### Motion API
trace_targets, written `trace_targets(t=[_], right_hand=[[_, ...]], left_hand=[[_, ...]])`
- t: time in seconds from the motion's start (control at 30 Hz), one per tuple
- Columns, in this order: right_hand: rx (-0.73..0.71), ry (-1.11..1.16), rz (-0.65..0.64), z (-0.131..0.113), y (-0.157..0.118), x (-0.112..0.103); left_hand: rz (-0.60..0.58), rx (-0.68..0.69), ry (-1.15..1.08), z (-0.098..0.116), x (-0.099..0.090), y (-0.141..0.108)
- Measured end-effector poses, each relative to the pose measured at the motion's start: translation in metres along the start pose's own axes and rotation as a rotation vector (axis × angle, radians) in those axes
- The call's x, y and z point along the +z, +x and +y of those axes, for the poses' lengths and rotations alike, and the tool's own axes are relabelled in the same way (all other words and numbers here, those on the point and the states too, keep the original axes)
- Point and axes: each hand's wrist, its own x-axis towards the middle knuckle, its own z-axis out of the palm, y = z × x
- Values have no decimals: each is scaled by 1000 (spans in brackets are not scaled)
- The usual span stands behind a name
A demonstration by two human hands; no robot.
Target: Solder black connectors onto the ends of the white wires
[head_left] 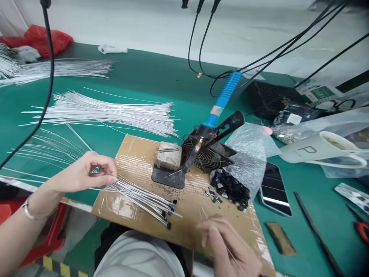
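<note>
My left hand [93, 173], with a bangle at its wrist, is pinched at the left end of a fan of white wires [141, 196]. Several of these wires end in small black tips over the brown cardboard [129, 150]. Low on the right, my right hand [227, 246] is curled and somewhat blurred, its fingers closed around a thin wire. Between and beyond the hands, a blue-handled soldering iron [223, 100] leans over a block [168, 156] on a small dark plate. Small black pieces [230, 188] are heaped right of it.
A large bundle of white wires [115, 111] lies behind the cardboard. On the right are a phone [275, 188], a mug [319, 148], a thin dark tool [317, 231], a brown block [280, 238] and clear bags. A black cable [50, 77] hangs at the left.
</note>
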Motion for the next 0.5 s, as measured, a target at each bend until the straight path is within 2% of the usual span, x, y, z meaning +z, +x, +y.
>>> trace_targets(t=[0.1,0.2,0.37,0.5], right_hand=[[68,126,-129,-3,1,13],[65,162,-176,-2,4,19],[26,157,-154,1,9,25],[-18,177,-234,8,11,28]], left_hand=[[-181,-36,-156,-4,10,8],[-205,-19,-201,-7,20,13],[-189,-10,-185,-6,27,13],[-176,-15,-211,-1,30,13]])
